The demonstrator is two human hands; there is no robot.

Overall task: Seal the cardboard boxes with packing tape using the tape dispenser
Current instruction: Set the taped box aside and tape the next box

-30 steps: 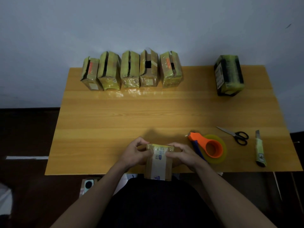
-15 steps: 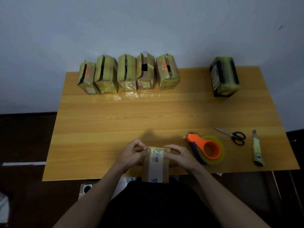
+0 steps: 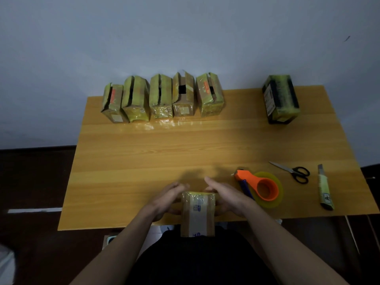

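Your small cardboard box (image 3: 198,214) sits at the near edge of the table (image 3: 185,145), just in front of your body, with its long axis running near to far and its taped far end pointing away from you; its near end hangs past the table edge. A pale strip runs lengthwise along its top with small blue printing on it, too blurred to read. Your left hand (image 3: 167,197) lies against the box's left side and your right hand (image 3: 225,195) against its right side, fingers of both loosely extended forward rather than curled around it; whether the palms actually press the cardboard you cannot tell from here. The tape dispenser (image 3: 258,187), orange with a blue handle and a roll of clear yellowish tape, lies flat just right of your right hand, its cutter end pointing far-left. Farther right lie black-handled scissors (image 3: 293,171), blades pointing far-left, and a utility knife (image 3: 324,187) lying near to far. Along the far edge, a row of five boxes (image 3: 162,97) wrapped in yellowish tape stands side by side, their top flaps partly gaping; one shows an orange label and several carry pale stickers, none legible. A darker taped box (image 3: 280,98) stands alone at the far right, with a white label on its left face that cannot be read. The table is light wood grain, against a plain pale wall, above a dark floor.
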